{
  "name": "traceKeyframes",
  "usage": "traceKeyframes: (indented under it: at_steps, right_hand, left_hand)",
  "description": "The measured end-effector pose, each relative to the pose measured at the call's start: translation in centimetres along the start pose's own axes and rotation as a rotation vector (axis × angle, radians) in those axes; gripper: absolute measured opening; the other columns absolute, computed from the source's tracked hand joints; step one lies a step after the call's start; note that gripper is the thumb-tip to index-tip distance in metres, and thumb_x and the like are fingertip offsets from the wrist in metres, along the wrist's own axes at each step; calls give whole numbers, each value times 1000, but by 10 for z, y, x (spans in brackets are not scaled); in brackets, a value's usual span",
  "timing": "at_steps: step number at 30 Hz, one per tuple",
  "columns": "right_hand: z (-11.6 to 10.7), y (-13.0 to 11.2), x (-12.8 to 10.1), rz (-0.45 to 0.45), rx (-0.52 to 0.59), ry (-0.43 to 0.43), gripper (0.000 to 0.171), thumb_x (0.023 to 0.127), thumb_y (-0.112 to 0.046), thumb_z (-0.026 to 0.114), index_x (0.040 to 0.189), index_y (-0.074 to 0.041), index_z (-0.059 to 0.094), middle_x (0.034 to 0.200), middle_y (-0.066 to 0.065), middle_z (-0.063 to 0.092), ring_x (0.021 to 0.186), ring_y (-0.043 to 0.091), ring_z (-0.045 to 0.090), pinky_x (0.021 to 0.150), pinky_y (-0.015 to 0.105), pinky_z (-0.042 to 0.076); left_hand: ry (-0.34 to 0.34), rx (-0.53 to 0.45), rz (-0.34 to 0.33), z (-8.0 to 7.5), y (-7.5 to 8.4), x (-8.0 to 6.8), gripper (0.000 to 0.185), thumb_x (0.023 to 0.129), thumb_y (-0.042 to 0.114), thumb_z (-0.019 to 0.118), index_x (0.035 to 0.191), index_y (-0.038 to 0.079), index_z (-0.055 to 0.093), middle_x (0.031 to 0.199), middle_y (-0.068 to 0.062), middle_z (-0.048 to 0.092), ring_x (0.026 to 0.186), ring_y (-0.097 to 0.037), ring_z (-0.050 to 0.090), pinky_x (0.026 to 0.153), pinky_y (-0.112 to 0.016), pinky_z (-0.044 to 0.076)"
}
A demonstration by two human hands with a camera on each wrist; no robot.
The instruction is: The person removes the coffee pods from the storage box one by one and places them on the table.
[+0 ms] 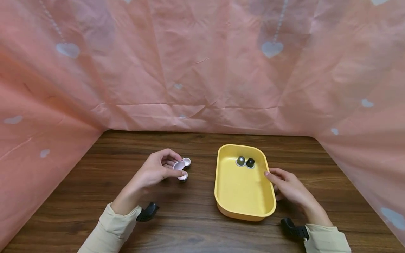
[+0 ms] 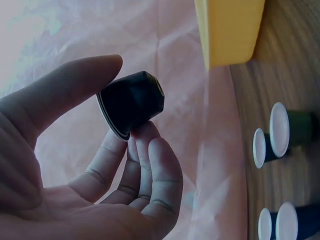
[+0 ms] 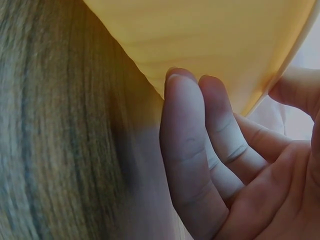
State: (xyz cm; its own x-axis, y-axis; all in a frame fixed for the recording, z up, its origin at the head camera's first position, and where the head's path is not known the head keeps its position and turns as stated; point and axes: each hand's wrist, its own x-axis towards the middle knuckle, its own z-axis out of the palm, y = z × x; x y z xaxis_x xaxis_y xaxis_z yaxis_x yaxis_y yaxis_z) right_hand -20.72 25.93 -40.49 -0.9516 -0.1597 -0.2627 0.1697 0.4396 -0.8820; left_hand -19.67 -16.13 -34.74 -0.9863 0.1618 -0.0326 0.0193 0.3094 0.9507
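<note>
My left hand (image 1: 155, 168) pinches a dark coffee capsule (image 2: 132, 102) between thumb and fingers, holding it above the table. In the head view its pale lid (image 1: 179, 165) faces up. Beside that hand, two more capsules show pale lids, one behind (image 1: 187, 161) and one in front (image 1: 182, 176). My right hand (image 1: 289, 186) grips the right side of a yellow tray (image 1: 245, 211), thumb at the rim and fingers against the outer wall (image 3: 210, 45). Inside the tray, near its far end, a silver-grey capsule (image 1: 240, 161) and a black capsule (image 1: 250, 162) stand lid down.
The left wrist view shows several capsules on the wooden table (image 1: 196, 225), among them a green one (image 2: 300, 127) and a dark one (image 2: 295, 222). Pink cloth (image 1: 196, 70) with pale hearts hangs behind and along both sides of the table.
</note>
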Motion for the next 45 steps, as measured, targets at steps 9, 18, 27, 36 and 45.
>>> traceKeyframes:
  at_steps: [9, 18, 27, 36, 45]
  right_hand:
    - [0, 1, 0, 18, -8, 2, 65, 114, -39, 54, 157, 8, 40, 112, 17, 74, 86, 18, 74, 71, 40, 66]
    - [0, 1, 1, 15, -7, 5, 65, 114, -39, 54, 157, 7, 41, 110, 15, 75, 85, 18, 74, 71, 40, 66]
    - [0, -1, 1, 25, -26, 11, 65, 113, -40, 56, 155, 7, 44, 99, 9, 76, 82, 18, 74, 69, 39, 65]
    - [0, -1, 1, 33, -27, 14, 65, 113, -42, 55, 156, 6, 44, 101, 8, 76, 83, 18, 73, 70, 39, 65]
    - [0, -1, 1, 26, -13, 10, 63, 113, -39, 55, 155, 6, 45, 104, 11, 75, 83, 18, 73, 70, 39, 66]
  left_hand:
    - [-91, 128, 36, 3, -7, -2, 38, 77, 3, 93, 107, -1, 71, 96, -6, 70, 85, -16, 65, 76, -22, 54]
    - [-104, 302, 51, 13, -17, -3, 37, 69, 2, 95, 94, 6, 68, 90, -4, 66, 80, -14, 61, 75, -22, 50]
    - [-138, 385, 35, 25, -30, -10, 42, 66, -2, 96, 90, 7, 63, 84, -2, 65, 77, -12, 59, 72, -23, 49]
    - [-90, 502, 40, 34, -36, -11, 47, 62, -4, 97, 88, 10, 60, 82, -1, 63, 77, -11, 56, 71, -25, 47]
    - [-79, 545, 23, 34, -35, -12, 49, 62, -2, 98, 90, 10, 59, 84, -1, 63, 78, -11, 56, 72, -27, 46]
